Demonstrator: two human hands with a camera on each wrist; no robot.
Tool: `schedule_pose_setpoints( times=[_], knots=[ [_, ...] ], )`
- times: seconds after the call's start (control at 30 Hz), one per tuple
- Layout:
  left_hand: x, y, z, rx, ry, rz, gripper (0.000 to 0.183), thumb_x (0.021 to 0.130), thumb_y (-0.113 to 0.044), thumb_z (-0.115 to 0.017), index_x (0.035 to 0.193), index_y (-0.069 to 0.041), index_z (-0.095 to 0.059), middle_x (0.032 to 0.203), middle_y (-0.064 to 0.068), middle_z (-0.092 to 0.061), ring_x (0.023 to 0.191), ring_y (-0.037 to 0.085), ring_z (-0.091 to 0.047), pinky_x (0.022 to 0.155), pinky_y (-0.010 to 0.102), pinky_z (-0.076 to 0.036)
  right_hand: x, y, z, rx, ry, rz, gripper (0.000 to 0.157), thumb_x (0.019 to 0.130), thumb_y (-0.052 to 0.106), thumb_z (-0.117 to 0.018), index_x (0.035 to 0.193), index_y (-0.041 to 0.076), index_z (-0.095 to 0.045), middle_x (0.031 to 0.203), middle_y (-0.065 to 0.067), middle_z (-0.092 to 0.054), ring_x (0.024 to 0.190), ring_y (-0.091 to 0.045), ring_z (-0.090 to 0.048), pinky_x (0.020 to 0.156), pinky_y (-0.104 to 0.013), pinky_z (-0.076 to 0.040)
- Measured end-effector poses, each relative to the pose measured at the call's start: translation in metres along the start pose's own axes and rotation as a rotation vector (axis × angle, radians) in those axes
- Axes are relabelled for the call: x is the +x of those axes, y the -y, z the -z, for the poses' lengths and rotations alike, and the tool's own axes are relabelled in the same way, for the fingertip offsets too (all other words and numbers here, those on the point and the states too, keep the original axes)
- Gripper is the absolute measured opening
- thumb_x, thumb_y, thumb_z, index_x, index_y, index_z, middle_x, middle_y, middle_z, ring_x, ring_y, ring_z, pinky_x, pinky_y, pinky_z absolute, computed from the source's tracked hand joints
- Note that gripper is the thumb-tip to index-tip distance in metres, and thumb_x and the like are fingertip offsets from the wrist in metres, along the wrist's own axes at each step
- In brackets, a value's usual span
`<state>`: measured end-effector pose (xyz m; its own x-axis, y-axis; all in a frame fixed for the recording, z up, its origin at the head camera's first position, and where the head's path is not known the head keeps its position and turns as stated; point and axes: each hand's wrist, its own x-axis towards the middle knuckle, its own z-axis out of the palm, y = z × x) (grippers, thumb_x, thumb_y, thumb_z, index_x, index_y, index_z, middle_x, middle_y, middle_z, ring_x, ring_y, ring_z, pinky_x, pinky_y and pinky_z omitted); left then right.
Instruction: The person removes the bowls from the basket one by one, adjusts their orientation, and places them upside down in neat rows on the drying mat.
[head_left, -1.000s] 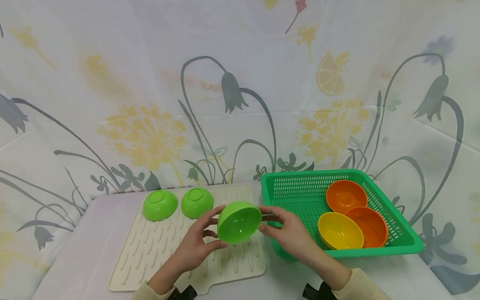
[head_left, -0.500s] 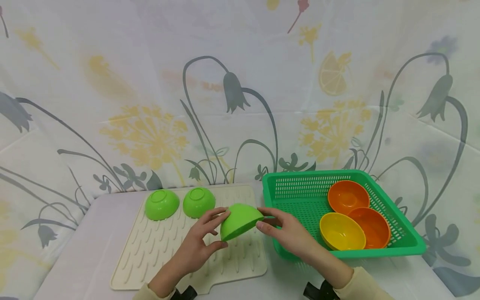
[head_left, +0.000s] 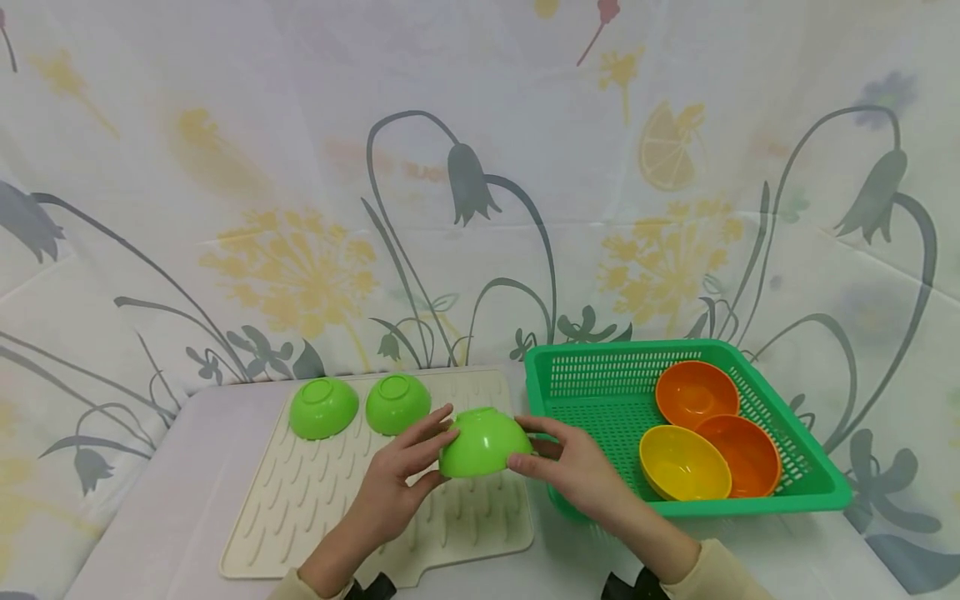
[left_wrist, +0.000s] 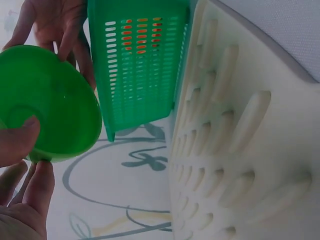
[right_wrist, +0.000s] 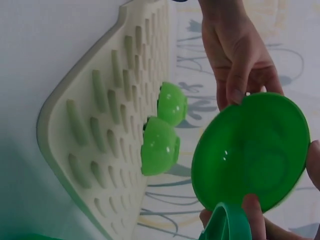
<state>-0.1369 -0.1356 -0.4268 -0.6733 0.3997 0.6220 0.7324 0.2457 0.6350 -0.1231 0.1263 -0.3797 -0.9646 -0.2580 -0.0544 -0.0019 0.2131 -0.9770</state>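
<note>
A green bowl (head_left: 483,443), turned mouth down, is held above the front right part of a cream drying mat (head_left: 300,500). My left hand (head_left: 396,477) pinches its left rim, thumb low and fingers along the side. From the right, my right hand (head_left: 573,467) grips the opposite rim, with its thumb on the outer wall. The bowl's hollow inside (right_wrist: 240,160) shows in the right wrist view. Two more green bowls stand upside down at the mat's back: one at the left (head_left: 323,409), another beside it (head_left: 397,405).
Right of the mat stands a green plastic basket (head_left: 585,367). In its right half lie a yellow bowl (head_left: 684,463) and two orange bowls, one behind (head_left: 696,393) and one beside the yellow (head_left: 746,454). A floral curtain (head_left: 480,275) hangs behind the table.
The held green bowl has been turned over between both hands: its open inside faced me, then it tipped, and now its base points up. The hands stay nearly in place.
</note>
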Motion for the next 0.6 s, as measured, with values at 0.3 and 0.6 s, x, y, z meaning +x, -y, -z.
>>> schedule_pose_setpoints(
  times=[0.3, 0.6],
  knots=[
    [-0.003, -0.001, 0.001, -0.246, 0.002, 0.184, 0.051, 0.086, 0.011, -0.068, 0.136, 0.001, -0.059, 0.148, 0.019, -0.046, 0.135, 0.009, -0.042, 0.099, 0.029, -0.046, 0.000, -0.006, -0.016, 0.151, -0.075, 0.031, 0.066, 0.081, 0.015, -0.084, 0.139, 0.001, -0.054, 0.150, -0.022, -0.042, 0.131, -0.042, -0.048, 0.091, -0.041, -0.054],
    [-0.009, 0.002, 0.005, -0.171, 0.132, 0.167, 0.076, 0.083, -0.002, -0.080, 0.149, -0.015, -0.046, 0.160, 0.010, -0.030, 0.145, 0.024, -0.030, 0.108, 0.046, -0.038, 0.000, -0.006, -0.031, 0.032, -0.122, 0.146, 0.073, 0.078, 0.012, -0.085, 0.140, -0.002, -0.051, 0.139, -0.016, -0.049, 0.138, -0.037, -0.041, 0.098, -0.036, -0.048]
  ],
)
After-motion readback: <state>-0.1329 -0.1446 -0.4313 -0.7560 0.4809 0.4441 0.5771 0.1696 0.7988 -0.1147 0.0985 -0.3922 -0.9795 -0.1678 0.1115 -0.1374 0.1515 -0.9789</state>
